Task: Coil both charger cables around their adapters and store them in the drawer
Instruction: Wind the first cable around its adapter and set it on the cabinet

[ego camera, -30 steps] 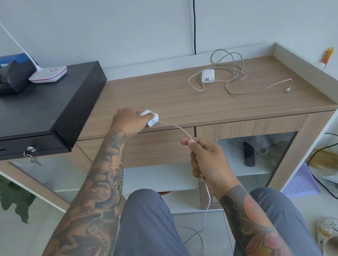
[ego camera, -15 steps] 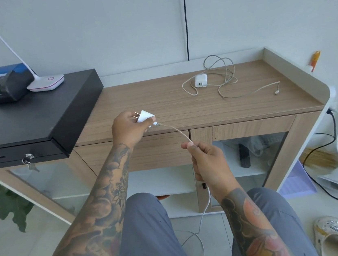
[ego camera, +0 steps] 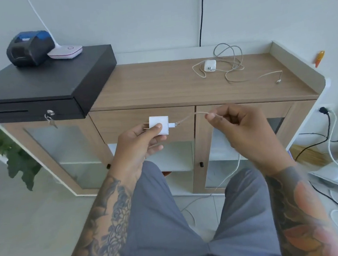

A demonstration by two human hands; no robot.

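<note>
1. Head view: grip of the left hand [ego camera: 137, 141] is closed on a white charger adapter [ego camera: 159, 124], thumb pressed on its near face and fingers curled beneath, prongs pointing left past the thumb.
2. Grip of the right hand [ego camera: 242, 127] pinches the adapter's cable [ego camera: 186, 119] between thumb and forefinger, the other fingers curled loosely; the wrist is bent so the back of the hand faces the camera.
3. Both tattooed forearms reach forward from the lower edge of the picture, over knees in grey trousers.
4. That adapter is a small, smooth, square white block; its thin pale cable leaves a white plug on the right side, runs almost level to the right hand's pinch, then drops behind the hand toward the tiled floor.
5. Both hands are held in front of the closed wooden drawer [ego camera: 142, 122], just below the edge of the wood-grain desk [ego camera: 158, 86].
6. A second white adapter [ego camera: 210, 65] lies on the desk well beyond the right hand, with its grey cable [ego camera: 233, 64] spread in loose loops around it and the connector end trailing to the right.
7. A black cash drawer [ego camera: 38, 92] with a key in its lock sits on the left end of the desk, carrying a dark receipt printer [ego camera: 28, 48] and a flat white device [ego camera: 66, 51].
8. Glass-fronted cabinet doors stand below the desk.
</note>
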